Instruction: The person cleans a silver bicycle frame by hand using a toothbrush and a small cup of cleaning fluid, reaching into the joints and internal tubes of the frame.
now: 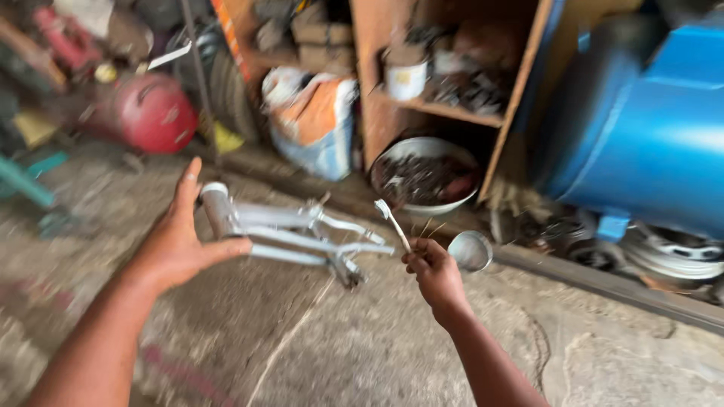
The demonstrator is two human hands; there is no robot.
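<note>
Centrally, a silver-grey painted metal frame of welded round tubes (294, 234) occupies the view, ending on the left in a short, thick cylindrical tube with a pale cap. Its finish is smooth and dull, and small brackets project from the thinner tubes at the right end. The frame is held clear of the rough, cracked grey concrete floor (392, 347).

The left hand (177, 245) supports the frame at the thick tube end. Its palm faces the tube, the thumb lies under the lower tube, and the fingers (188, 185) are extended upward and spread, so the hold is an open cradle, not a closed fist. The left forearm runs in from the lower left corner.

The right hand (434, 271) is raised just right of the frame's bracket end. Its fingers are closed around the handle of a thin white plastic brush, toothbrush-shaped (392, 224), whose head points up and left, close to the brackets. A small round grey metal can (470, 250) shows directly beside this hand; whether the hand holds it cannot be determined.

Behind, a wooden shelf unit (452, 98) stands over a shallow round pale basin filled with dark metal scrap (424, 179). A large smooth blue metal body (648, 128) fills the right, and a red rounded tank (154, 113) lies at the left.
</note>
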